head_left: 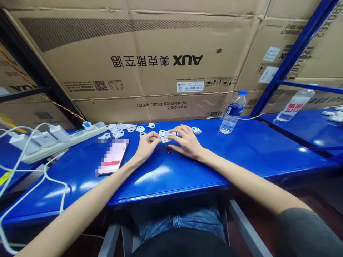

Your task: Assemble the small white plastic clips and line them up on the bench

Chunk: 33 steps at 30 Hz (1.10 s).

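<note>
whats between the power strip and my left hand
In the head view, a phone lies between the power strip and your left hand, with small white pieces farther back.

White plastic pieces (165,140), blue tabletop (160,178), blue-capped clear bottle (233,112), brown cardboard box (158,78) with dark mesh-patterned band (80,28).

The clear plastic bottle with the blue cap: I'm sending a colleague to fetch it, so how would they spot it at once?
Below the brown cardboard printed AUX lies a shiny blue tabletop. On it, right of the person's right hand, stands the clear plastic bottle. Its blue cap and blue label set it apart from the red-labelled clear bottle farther right.
</note>
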{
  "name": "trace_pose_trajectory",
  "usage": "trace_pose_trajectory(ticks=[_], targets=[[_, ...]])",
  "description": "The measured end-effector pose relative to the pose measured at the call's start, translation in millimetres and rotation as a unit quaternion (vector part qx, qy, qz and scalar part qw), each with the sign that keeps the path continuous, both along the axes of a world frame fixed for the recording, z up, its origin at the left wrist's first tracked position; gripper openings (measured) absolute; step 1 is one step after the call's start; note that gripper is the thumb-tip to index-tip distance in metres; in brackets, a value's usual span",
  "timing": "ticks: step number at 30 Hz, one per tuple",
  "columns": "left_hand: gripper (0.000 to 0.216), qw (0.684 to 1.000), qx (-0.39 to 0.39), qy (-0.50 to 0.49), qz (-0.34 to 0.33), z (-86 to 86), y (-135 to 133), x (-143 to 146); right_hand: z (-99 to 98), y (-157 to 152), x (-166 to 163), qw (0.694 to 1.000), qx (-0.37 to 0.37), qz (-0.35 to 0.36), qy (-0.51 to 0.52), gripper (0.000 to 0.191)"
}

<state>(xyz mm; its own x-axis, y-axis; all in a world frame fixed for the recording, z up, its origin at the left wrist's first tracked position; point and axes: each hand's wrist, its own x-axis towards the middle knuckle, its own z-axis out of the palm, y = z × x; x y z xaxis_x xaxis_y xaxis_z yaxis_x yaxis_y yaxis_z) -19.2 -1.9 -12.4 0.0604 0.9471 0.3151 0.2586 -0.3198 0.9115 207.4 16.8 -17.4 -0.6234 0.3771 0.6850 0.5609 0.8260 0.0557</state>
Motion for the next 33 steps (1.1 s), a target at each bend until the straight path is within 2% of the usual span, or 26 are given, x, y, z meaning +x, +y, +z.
trace_pose_trajectory(ticks=[4,15,26,33], targets=[[0.014,1.000,0.003,-0.003,-0.001,0.6,-0.4,-0.1,-0.9,0.2,0.0,1.000,0.011,0.000,-0.001,0.024],[0.014,1.000,-0.008,0.016,-0.003,1.8,-1.1,-0.4,2.2,-1.7,-1.6,1.000,-0.014,-0.019,-0.010,0.022],[0.017,0.999,0.012,0.039,0.000,3.1,-4.2,1.9,-1.7,3.6,0.3,0.998,0.015,-0.040,-0.035,0.019],[0.013,0.989,0.052,0.136,-0.003,1.9,-9.7,3.5,0.1,7.0,3.4,0.998,-0.002,-0.064,-0.001,0.021]])
